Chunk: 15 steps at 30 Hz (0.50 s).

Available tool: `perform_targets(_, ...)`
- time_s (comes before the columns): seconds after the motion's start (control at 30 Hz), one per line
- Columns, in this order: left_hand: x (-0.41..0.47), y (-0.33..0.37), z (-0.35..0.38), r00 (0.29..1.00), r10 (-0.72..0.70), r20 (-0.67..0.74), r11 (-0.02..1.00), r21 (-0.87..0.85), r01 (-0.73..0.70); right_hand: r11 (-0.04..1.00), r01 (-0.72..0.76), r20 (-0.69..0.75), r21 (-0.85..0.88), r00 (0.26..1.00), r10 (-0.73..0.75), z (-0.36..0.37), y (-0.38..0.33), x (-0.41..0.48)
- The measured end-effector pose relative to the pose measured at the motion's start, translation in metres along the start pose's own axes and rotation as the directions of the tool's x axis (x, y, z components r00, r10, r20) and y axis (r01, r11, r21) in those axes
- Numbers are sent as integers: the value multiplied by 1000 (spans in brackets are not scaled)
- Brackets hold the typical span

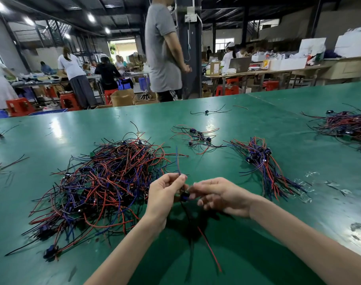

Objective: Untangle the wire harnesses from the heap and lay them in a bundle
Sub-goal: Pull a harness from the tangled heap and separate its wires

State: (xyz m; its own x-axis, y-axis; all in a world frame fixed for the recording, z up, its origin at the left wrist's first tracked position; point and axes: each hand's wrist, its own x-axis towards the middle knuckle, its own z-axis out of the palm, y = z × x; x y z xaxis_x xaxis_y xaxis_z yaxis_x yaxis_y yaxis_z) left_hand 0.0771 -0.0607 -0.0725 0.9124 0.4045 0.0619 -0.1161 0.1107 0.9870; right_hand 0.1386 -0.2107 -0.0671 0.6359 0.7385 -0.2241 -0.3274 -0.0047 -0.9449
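Note:
A big tangled heap of red, blue and black wire harnesses point(105, 182) lies on the green table point(258, 233) to the left. A sorted bundle point(262, 161) lies to the right of centre. Between them, above the table, my left hand point(165, 196) pinches a blue wire of a single harness point(184, 197) that sticks upward. My right hand point(218, 194) pinches the same harness at its small dark connector. Its red and black wires hang down toward the table's near edge.
A few loose harnesses point(198, 136) lie behind the hands, one more point(206, 112) farther back. Another large pile point(348, 126) sits at the far right. Stray wires point(2, 165) lie at the left edge. A person in grey point(163, 48) stands beyond the table.

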Motion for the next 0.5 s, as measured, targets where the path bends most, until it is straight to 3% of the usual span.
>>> perform_targets(0.1,2,0,-2,999,14,-44,999,-42,-15,991,2,68,-133,998,7,12,7,-2)
perform_targets(0.27,3,-4,-3,994,71,-84,996,-53,-76,992,52,56,-116,997,-45,19,15,-2)
perform_targets(0.5,1,-2,-1,1000,1,22,994,-108,1,992,83,-45,-99,995,-87,21,13,-2)
